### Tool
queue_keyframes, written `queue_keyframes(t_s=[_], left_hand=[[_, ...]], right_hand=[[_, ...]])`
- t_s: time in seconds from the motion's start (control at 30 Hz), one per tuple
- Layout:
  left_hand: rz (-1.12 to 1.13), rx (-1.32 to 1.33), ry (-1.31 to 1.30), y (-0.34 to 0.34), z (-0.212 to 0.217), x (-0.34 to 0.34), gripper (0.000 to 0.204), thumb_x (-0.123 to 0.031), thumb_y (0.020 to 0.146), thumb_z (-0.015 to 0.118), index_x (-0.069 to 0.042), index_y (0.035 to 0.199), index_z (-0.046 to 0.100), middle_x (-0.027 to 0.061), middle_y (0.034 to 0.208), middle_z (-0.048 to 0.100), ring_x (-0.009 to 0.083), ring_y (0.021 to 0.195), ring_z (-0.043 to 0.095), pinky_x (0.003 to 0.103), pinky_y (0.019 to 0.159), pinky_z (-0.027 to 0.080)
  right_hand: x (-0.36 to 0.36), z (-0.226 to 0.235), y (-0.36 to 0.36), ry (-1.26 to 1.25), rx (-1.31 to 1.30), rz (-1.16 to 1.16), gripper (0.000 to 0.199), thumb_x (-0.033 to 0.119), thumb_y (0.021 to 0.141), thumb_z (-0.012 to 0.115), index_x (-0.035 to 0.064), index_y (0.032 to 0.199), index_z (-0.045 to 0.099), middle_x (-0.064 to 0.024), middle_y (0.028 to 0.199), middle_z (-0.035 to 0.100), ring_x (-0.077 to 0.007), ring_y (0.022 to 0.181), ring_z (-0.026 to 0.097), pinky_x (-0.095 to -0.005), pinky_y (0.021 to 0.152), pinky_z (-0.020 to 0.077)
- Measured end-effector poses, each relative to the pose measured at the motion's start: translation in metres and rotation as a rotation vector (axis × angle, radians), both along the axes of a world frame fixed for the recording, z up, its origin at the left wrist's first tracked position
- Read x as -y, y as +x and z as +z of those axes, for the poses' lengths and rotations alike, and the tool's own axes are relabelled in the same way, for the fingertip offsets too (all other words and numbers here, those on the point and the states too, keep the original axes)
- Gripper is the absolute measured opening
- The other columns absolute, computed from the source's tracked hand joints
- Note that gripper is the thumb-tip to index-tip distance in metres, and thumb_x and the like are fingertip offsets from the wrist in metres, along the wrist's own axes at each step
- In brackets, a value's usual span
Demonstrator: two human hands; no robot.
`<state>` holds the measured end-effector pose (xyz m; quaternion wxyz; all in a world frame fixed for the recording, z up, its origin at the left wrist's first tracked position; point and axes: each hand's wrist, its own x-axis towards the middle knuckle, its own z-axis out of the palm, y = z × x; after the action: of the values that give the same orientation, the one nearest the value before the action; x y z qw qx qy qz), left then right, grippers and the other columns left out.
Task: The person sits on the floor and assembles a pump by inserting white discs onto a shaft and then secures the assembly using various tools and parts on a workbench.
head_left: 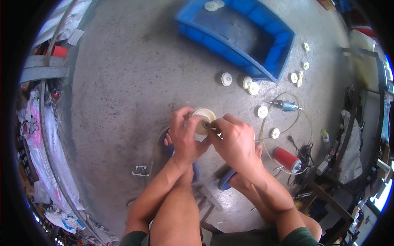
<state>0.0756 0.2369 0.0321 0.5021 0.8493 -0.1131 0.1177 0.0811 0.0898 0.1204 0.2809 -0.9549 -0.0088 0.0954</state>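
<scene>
My left hand (184, 133) is closed round the side of a white, round, wheel-like plastic part (204, 112), held up in front of me. At the middle of this part sits a small dark metal piece (206, 124), like a short sleeve or bolt end. The fingertips of my right hand (236, 137) are pinched together at that metal piece, by the edge of the white part. My fingers hide much of the part, and I cannot tell whether the metal piece is seated in it.
Ahead stands a blue plastic crate (217, 47) holding white discs (211, 6). Several similar white discs (226, 79) lie on the floor. To the right are a blue handheld power tool (286, 105), a looped hose (311, 125), a red can (286, 159) and a black cable (305, 153).
</scene>
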Motion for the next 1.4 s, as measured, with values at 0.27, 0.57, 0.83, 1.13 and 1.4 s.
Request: queue_keyframes(t_s=[0.27,0.57,0.83,1.13,1.4], left_hand=[[-0.057,-0.041,-0.040,0.004,0.006,-0.004,0.056,-0.012,0.072,0.086,-0.011,0.125,0.067,0.0193,0.132,0.058,0.0382,0.114,0.060,0.046,0.095,0.051],[-0.085,-0.062,-0.035,0.007,0.007,-0.001,0.056,-0.010,0.071,0.086,-0.008,0.123,0.065,0.0196,0.129,0.059,0.0397,0.115,0.062,0.046,0.093,0.055],[-0.101,-0.089,-0.022,0.012,0.026,-0.019,0.022,-0.017,0.085,0.080,-0.004,0.100,0.069,0.0198,0.124,0.063,0.0378,0.109,0.064,0.045,0.087,0.055],[-0.108,-0.135,-0.097,0.008,0.022,-0.016,0.011,-0.011,0.088,0.071,-0.002,0.089,0.065,0.0171,0.115,0.069,0.0363,0.101,0.066,0.043,0.085,0.054],[-0.073,-0.217,-0.136,0.018,0.027,-0.002,0.017,-0.008,0.090,0.071,0.000,0.077,0.063,0.0114,0.100,0.069,0.0312,0.092,0.063,0.040,0.081,0.049]], right_hand=[[0.012,0.013,0.016,0.412,0.205,-0.041,0.018,0.005,0.081,0.083,0.0052,0.098,0.076,-0.0081,0.085,0.069,-0.0219,0.069,0.070,-0.0342,0.061,0.0563],[0.033,0.004,0.029,0.266,0.431,0.472,0.029,0.003,0.069,0.077,0.0057,0.098,0.074,-0.0037,0.087,0.067,-0.0226,0.077,0.066,-0.0328,0.063,0.0538],[0.297,-0.195,0.021,0.866,-0.197,-1.828,0.102,0.058,0.081,0.087,0.0024,0.153,0.042,-0.0171,0.155,0.046,-0.0402,0.140,0.046,-0.0612,0.091,0.0528],[0.353,-0.232,0.003,1.532,-0.093,-1.650,0.023,0.014,0.087,0.064,0.0035,0.105,0.057,-0.0130,0.097,0.065,-0.0281,0.084,0.067,-0.0448,0.078,0.0601],[0.249,-0.127,-0.016,1.297,-0.007,-1.434,0.031,0.040,0.098,0.065,0.0094,0.101,0.064,-0.0060,0.079,0.063,-0.0224,0.070,0.065,-0.0341,0.062,0.0536]])
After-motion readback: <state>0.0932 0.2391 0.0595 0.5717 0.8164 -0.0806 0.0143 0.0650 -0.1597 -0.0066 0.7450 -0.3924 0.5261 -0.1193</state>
